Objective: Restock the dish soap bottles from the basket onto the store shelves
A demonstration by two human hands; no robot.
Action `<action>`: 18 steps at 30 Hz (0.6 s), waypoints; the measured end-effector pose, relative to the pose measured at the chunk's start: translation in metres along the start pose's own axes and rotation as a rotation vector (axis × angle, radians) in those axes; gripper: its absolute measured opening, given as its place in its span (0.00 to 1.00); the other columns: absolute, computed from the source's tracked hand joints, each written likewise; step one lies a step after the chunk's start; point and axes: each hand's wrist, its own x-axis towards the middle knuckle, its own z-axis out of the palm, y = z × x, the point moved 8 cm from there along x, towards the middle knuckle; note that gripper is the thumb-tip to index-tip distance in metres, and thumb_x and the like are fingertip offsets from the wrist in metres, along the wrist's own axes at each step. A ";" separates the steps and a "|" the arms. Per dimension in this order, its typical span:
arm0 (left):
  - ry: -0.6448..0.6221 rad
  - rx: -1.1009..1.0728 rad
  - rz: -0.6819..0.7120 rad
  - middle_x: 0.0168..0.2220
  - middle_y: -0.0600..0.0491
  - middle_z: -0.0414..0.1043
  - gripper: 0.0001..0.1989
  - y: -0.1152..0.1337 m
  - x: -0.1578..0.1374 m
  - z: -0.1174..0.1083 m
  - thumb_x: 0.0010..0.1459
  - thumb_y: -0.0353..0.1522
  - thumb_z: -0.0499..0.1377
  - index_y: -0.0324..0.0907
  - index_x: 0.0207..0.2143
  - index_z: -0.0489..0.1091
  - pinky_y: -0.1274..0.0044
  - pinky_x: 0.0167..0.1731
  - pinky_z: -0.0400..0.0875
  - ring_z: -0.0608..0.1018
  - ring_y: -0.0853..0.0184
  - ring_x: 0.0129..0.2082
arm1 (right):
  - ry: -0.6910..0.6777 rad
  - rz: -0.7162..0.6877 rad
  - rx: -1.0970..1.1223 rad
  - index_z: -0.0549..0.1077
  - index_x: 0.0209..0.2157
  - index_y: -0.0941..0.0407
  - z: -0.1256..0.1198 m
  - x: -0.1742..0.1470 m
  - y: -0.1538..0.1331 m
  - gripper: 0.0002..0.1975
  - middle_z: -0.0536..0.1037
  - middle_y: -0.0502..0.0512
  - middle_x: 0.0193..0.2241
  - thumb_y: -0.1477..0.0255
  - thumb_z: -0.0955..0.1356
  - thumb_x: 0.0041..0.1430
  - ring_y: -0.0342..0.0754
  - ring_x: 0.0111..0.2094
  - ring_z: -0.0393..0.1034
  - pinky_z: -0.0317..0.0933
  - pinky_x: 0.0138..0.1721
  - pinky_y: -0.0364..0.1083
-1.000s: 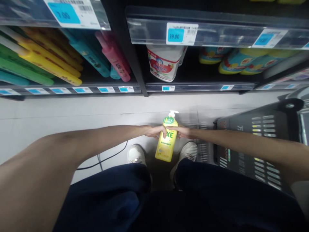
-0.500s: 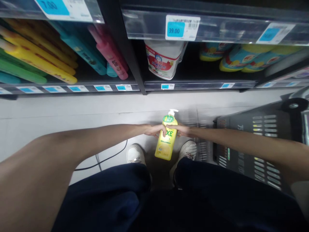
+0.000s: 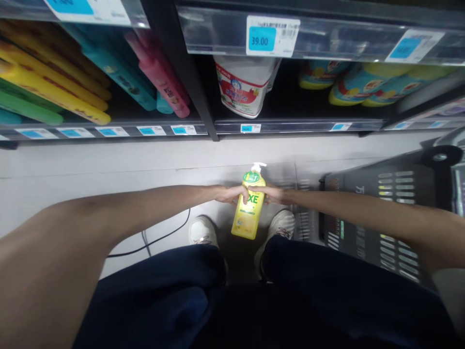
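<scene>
A yellow pump bottle [image 3: 248, 215] with a white pump top and a green label mark is held out in front of me, above the floor between my shoes. My left hand [image 3: 233, 194] grips its left side, the thumb lying across the front label. From the other side my right hand [image 3: 271, 194] closes on it, with the thumb over the front near the upper label. The fingers behind the bottle are hidden. It tilts slightly, its pump leaning to the right.
Ahead stands a dark store shelf [image 3: 298, 127] with price tags. It bears colourful tubes [image 3: 54, 92] at left, a white and red container [image 3: 241, 89] and blue-yellow bottles [image 3: 358, 89]. A grey shopping basket [image 3: 358, 213] is at right. A black cable [image 3: 156, 238] lies on the floor.
The view has shifted very slightly, so shelf and bottle sit a little higher and further left. Both hands keep the same hold on the bottle.
</scene>
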 end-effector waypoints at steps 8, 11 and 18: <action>0.028 -0.047 0.047 0.47 0.51 0.80 0.22 0.011 -0.006 -0.011 0.39 0.31 0.59 0.44 0.42 0.75 0.64 0.54 0.70 0.75 0.54 0.55 | 0.049 -0.032 -0.068 0.79 0.47 0.51 -0.004 -0.001 -0.026 0.28 0.79 0.53 0.37 0.50 0.75 0.49 0.48 0.36 0.69 0.55 0.28 0.43; 0.077 -0.071 0.041 0.47 0.49 0.80 0.22 0.010 -0.011 -0.021 0.38 0.31 0.58 0.43 0.41 0.74 0.64 0.56 0.70 0.74 0.53 0.56 | 0.047 -0.039 -0.099 0.78 0.48 0.52 -0.003 0.010 -0.035 0.27 0.79 0.53 0.38 0.50 0.74 0.51 0.48 0.37 0.69 0.55 0.29 0.43; 0.211 -0.112 0.010 0.49 0.47 0.80 0.24 -0.015 -0.017 -0.058 0.37 0.34 0.57 0.45 0.41 0.74 0.63 0.55 0.71 0.73 0.47 0.59 | -0.107 -0.092 -0.175 0.77 0.49 0.50 0.012 0.054 -0.051 0.28 0.79 0.51 0.41 0.47 0.74 0.54 0.46 0.37 0.69 0.58 0.28 0.41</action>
